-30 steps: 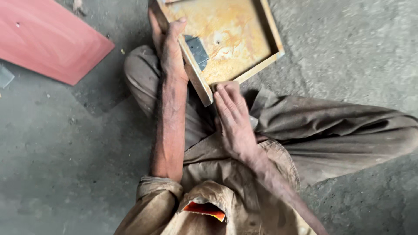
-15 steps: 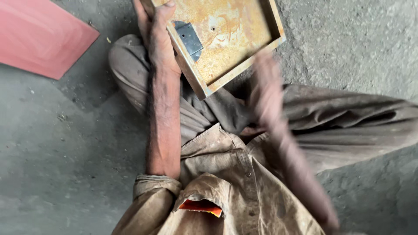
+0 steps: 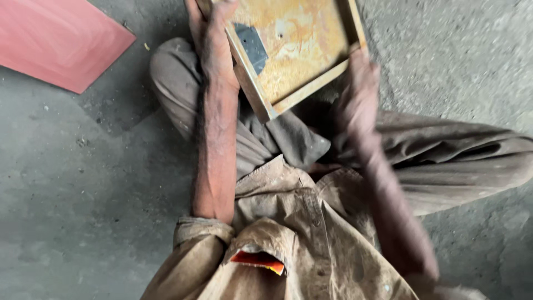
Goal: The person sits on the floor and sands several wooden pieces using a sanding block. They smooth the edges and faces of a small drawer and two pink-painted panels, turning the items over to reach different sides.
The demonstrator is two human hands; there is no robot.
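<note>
One rusty metal tray (image 3: 294,47), shallow and rimmed, sits tilted above the lap at twelve o'clock, seemingly propped there so both hands can steady it. The left hand (image 3: 208,41) has its grip closed around the tray's left rim; the right hand (image 3: 358,89) is blurred at the lower right corner, so its grip cannot be told. One red sheet (image 3: 58,41) lies on the concrete floor (image 3: 83,211) at ten o'clock.

Rusty matt metal tray (image 3: 300,44); rough concrete floor (image 3: 83,183); dusty cloth shirt (image 3: 300,244).
</note>
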